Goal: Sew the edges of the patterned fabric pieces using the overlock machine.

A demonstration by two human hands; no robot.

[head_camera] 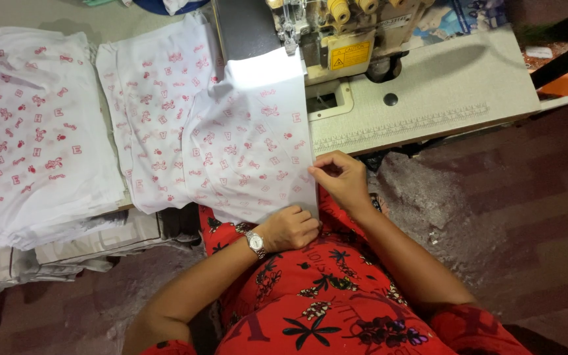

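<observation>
Fingers of both the left hand [292,227] and right hand [342,179] pinch the printed white fabric's [251,151] near edge.

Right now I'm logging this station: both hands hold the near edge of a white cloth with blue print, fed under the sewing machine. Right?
Not quite: the print is red, not blue. The head view shows both hands, left and right, on the near edge of the cloth at the sewing machine.

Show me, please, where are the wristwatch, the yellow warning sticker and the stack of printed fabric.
wristwatch [255,242]: head view, on its dial.
yellow warning sticker [349,55]: head view, on its middle.
stack of printed fabric [27,131]: head view, on the top sheet.
</observation>
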